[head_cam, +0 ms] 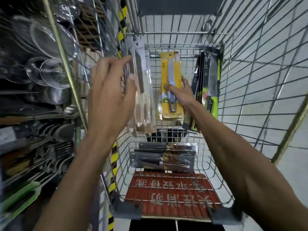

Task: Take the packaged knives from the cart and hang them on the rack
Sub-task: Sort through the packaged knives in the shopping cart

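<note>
1. A pale grey floor [260, 77] fills the right half of the frame, its surface crossed by thin dark seam lines.
2. A wire mesh panel [266, 52] with a brass-coloured frame tilts across the right side.
3. At the left stand wire shelves [66, 67] crowded with steel strainers [55, 72], ladles and spoons, all blurred.
4. A yellow-and-black hazard stripe [122, 19] runs down the shelf edge, from upper centre to lower centre.
5. Light is even and cool, without hard shadows.

Wire cart [215, 165] with grey-carded packaged knives [164, 158] above a red sign [171, 195].
</note>
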